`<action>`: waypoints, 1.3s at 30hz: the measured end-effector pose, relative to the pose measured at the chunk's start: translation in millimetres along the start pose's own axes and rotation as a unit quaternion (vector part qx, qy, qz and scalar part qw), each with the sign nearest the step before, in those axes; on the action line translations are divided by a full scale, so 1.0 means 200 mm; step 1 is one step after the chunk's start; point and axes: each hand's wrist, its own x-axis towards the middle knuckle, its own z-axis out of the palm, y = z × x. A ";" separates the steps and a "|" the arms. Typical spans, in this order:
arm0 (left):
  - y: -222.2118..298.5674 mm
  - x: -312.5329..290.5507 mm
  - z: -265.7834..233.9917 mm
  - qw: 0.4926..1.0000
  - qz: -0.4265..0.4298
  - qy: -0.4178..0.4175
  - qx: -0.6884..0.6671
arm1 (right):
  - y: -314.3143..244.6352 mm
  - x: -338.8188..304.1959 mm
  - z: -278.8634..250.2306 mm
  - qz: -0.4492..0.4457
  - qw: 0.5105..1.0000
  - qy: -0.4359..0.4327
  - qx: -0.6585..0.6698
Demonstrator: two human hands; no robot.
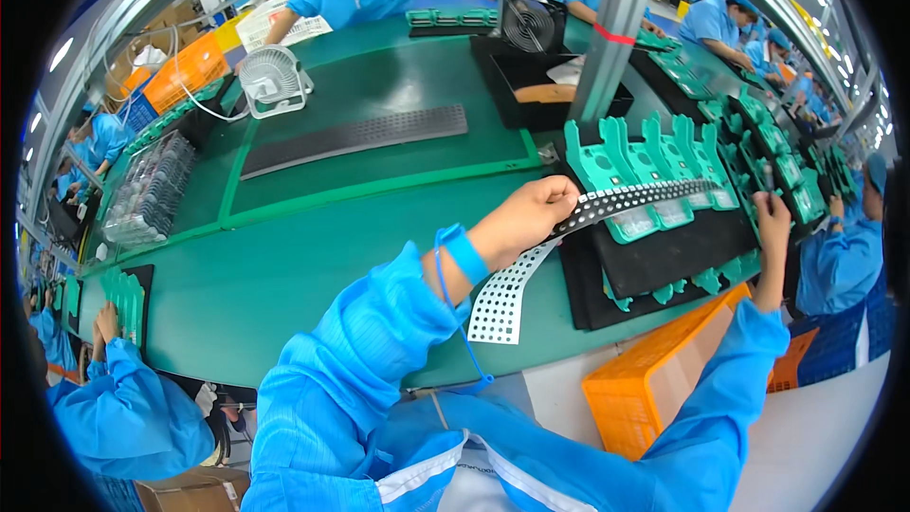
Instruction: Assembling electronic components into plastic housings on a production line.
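Note:
My left hand (533,218), with a blue wrist strap, pinches a long strip of small round pads (640,195). Black with pale dots along its upper stretch, the strip reaches rightward across the green plastic parts (607,163). Its other end hangs down beside the hand, white with dark dots. Those green parts stand in a row on a black foam tray (678,256), which lies on another tray of similar parts. At the right edge of the row, my right hand (774,220) is closed; a small greyish thing shows above its fingertips, too unclear to name.
A long dark perforated strip (360,140) lies across the green bench (313,246). Beyond it stand a white fan (273,78) and a black fan (533,23). A metal post (611,38) rises behind the trays. An orange crate (630,389) sits below the bench edge. Co-workers sit around.

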 end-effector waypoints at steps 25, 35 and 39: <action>-0.18 -1.02 -0.72 0.632 0.207 0.182 0.724 | -2.11 -1.25 1.38 -0.503 0.833 -0.196 0.116; -0.12 -1.13 -0.81 0.732 0.138 0.138 0.652 | -2.13 -1.23 1.34 -0.481 0.811 -0.264 0.203; -0.07 -1.18 -0.90 0.768 0.113 0.131 0.617 | -2.14 -1.12 1.30 -0.454 0.807 -0.318 0.204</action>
